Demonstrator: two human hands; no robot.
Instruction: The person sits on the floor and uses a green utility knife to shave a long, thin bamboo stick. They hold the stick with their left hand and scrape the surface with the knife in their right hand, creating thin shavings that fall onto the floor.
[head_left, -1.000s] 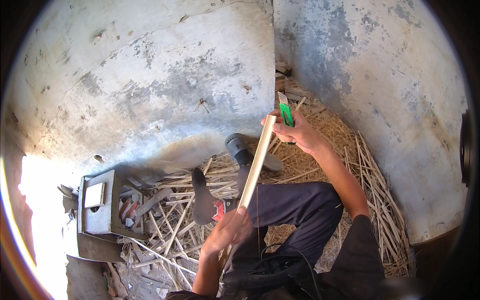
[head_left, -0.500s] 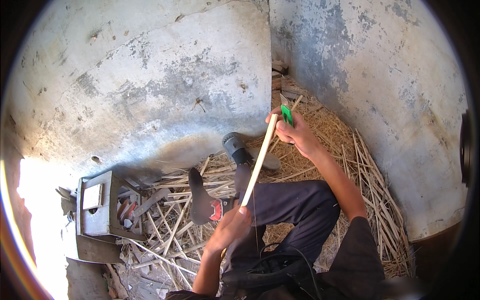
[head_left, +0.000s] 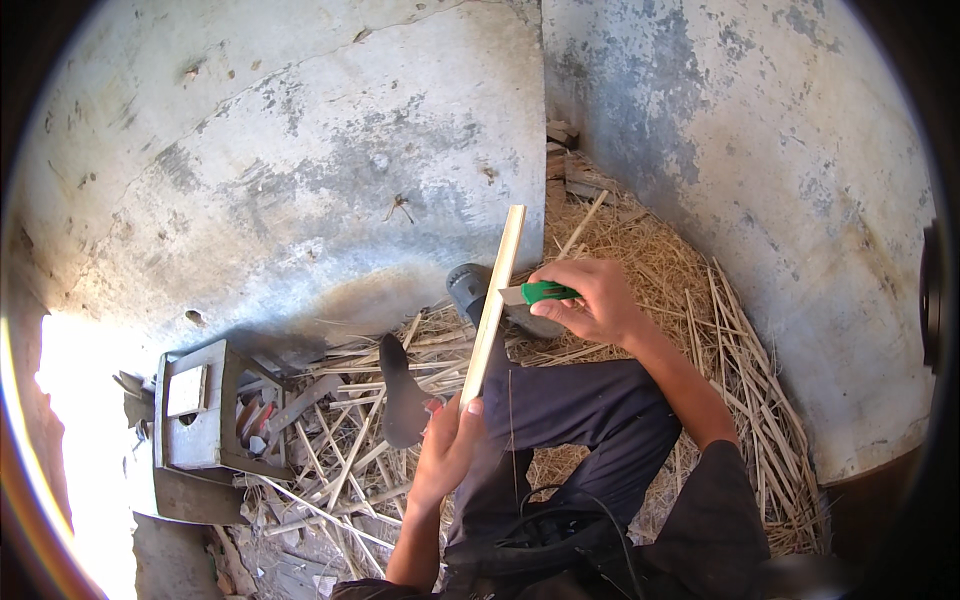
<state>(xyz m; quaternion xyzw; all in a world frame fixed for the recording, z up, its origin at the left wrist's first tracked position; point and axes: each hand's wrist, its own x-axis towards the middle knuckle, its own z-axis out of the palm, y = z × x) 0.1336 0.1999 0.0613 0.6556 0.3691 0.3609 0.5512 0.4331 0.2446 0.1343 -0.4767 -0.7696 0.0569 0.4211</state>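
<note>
My left hand (head_left: 449, 450) is closed round the lower end of a pale, flat wooden strip (head_left: 497, 290), which slants upward and a little to the right. In my right hand (head_left: 597, 302) is a green-handled utility knife (head_left: 545, 292). Its blade points left and meets the strip's right edge about midway along, though whether it bites into the wood cannot be made out. Beneath the strip are my legs in dark trousers (head_left: 585, 390) and a foot in a dark sock (head_left: 402, 395).
Straw-like shavings (head_left: 640, 245) heap up in the wall corner. Many thin sticks (head_left: 760, 420) lie along the right, others on the left floor. A worn wooden box (head_left: 205, 455) with debris inside stands at left. Peeling walls (head_left: 300, 200) rise ahead and to the right.
My right hand has come down from the strip's top end, and the knife has swung from pointing up to pointing left against the strip. The strip's upper end has tipped left.
</note>
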